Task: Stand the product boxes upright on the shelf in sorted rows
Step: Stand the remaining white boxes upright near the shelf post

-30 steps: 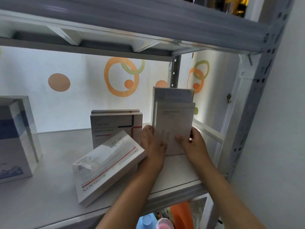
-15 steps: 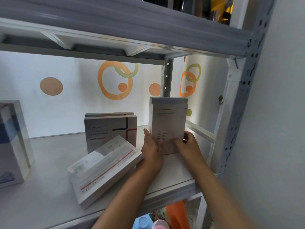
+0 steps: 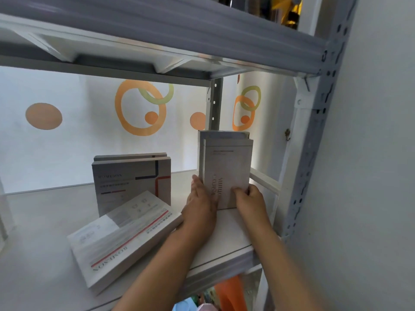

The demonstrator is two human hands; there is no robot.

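Both hands are on the tall grey box (image 3: 226, 173) standing upright at the shelf's (image 3: 40, 212) right end: left hand (image 3: 199, 207) flat with straight fingers against its left side, right hand (image 3: 249, 198) curled around its lower right corner. Left of that box stand two shorter boxes (image 3: 132, 178), and a long white box (image 3: 125, 239) lies flat in front of them.
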